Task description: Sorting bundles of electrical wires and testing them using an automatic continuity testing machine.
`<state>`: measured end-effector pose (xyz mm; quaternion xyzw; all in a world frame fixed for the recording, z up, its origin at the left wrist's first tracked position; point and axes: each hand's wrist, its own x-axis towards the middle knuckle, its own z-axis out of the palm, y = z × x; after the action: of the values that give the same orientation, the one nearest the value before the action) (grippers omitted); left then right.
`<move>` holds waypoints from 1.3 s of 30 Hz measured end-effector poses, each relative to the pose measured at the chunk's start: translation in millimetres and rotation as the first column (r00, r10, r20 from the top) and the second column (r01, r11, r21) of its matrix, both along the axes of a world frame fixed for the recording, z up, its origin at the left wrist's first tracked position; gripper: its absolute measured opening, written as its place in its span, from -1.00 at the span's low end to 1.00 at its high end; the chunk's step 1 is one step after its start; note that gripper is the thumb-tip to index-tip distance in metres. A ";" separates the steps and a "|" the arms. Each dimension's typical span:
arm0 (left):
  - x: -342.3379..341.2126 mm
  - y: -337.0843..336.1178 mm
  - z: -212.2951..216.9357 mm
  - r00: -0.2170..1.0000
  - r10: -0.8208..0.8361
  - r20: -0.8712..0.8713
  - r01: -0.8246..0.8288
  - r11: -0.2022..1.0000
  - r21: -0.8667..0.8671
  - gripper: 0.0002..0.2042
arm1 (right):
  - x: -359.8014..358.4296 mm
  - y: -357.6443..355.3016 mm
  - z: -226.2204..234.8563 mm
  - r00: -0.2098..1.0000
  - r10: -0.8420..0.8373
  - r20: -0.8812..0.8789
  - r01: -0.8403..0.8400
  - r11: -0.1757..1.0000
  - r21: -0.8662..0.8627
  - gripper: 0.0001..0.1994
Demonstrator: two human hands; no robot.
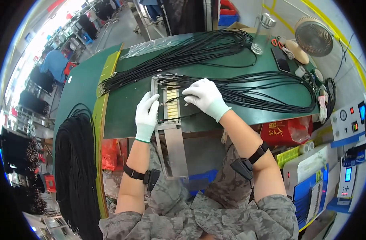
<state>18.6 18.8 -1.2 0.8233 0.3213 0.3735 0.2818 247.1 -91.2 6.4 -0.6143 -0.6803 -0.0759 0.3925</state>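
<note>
White gloves cover both my hands. My right hand pinches a thin black cable close to its end, over a metal fixture with a row of pale yellow slots. At the fixture's left rail rests my left hand, its thumb and fingers apart, beside the tip of that cable. Several black cable ends lie across the upper slots. From there a looped bundle of black cables runs to the right. Another single cable crosses the fixture's lower end.
A second black cable bundle lies along the far side of the green table. At the far right stand a glass bottle, a fan and a phone. Thick black cables hang at the left edge.
</note>
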 end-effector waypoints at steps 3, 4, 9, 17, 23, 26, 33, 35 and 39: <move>-14.7 -2.9 -11.9 0.999 -0.003 0.037 0.003 1.000 0.019 -0.76 | -23.3 6.8 -2.1 0.999 0.019 0.038 -0.018 0.999 -0.040 -0.79; -10.2 -1.3 -15.4 0.998 -0.022 0.064 0.020 0.999 0.036 -0.76 | -23.0 11.3 -1.3 0.998 0.011 0.067 -0.008 0.999 -0.053 -0.79; -4.3 -14.6 -14.6 0.997 0.026 0.075 -0.030 0.998 0.060 -0.77 | -23.6 15.6 10.4 0.984 0.012 0.180 0.015 0.989 -0.148 -0.78; -5.9 -14.7 -3.1 0.996 0.003 0.092 -0.007 0.999 0.041 -0.78 | -3.2 -2.6 18.1 0.964 0.092 0.248 0.028 0.897 -0.440 -0.83; -6.8 -14.3 -3.4 0.995 -0.006 0.096 0.002 0.999 0.038 -0.78 | -10.6 3.6 15.1 0.939 0.014 0.343 0.149 0.883 -0.446 -0.84; -6.4 -19.8 2.6 0.992 -0.001 0.123 0.000 1.000 0.003 -0.80 | -14.5 1.0 16.8 0.948 -0.056 0.312 0.159 0.936 -0.315 -0.85; -4.5 -30.4 19.1 0.990 -0.141 -0.002 0.133 0.927 0.351 -0.78 | -55.6 5.0 25.1 0.995 0.103 -0.014 -0.104 0.982 -0.159 -0.85; -4.9 -30.1 19.4 0.984 -0.176 0.002 0.166 0.932 0.323 -0.78 | -60.9 3.3 25.7 0.986 0.167 -0.022 -0.168 0.982 -0.083 -0.86; -8.0 -32.1 18.6 0.968 -0.251 0.025 0.237 0.938 0.252 -0.77 | -63.3 0.4 21.7 0.965 0.232 -0.124 -0.236 0.972 -0.020 -0.87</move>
<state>10.6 -13.3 17.4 0.8745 0.1597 0.3959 0.2302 183.8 -90.8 28.1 -0.5400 -0.7242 0.0201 0.4284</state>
